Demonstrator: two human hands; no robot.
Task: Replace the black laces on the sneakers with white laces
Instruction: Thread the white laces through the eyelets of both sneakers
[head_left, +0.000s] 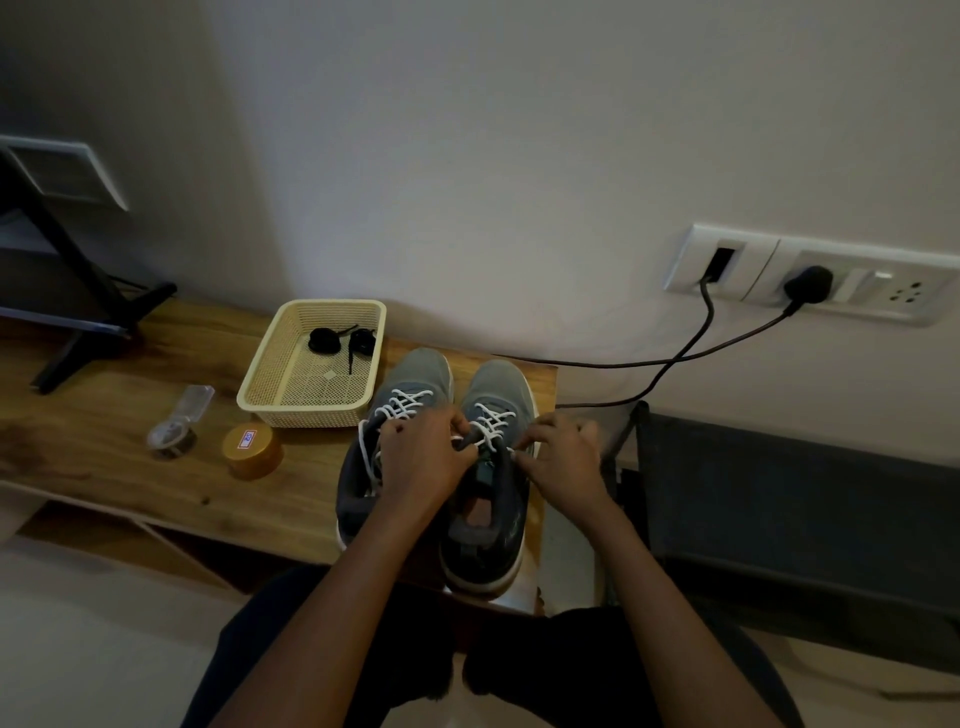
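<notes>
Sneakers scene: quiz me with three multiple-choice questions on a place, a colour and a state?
1. The black laces lie: A in the cream basket; B on the floor; C on the wall.
2. The round tin is: A blue; B orange-gold; C green.
3. The left hand and right hand: A lie flat; B lift a cup; C pinch the white lace of the right sneaker.
A, coiled inside the basket; B, its lid shows it; C, fingertips close on lace ends.

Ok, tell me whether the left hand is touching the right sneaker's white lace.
Touching. The head view shows the left hand pinching the white lace at the top eyelets of the right sneaker, with no gap between them.
</notes>
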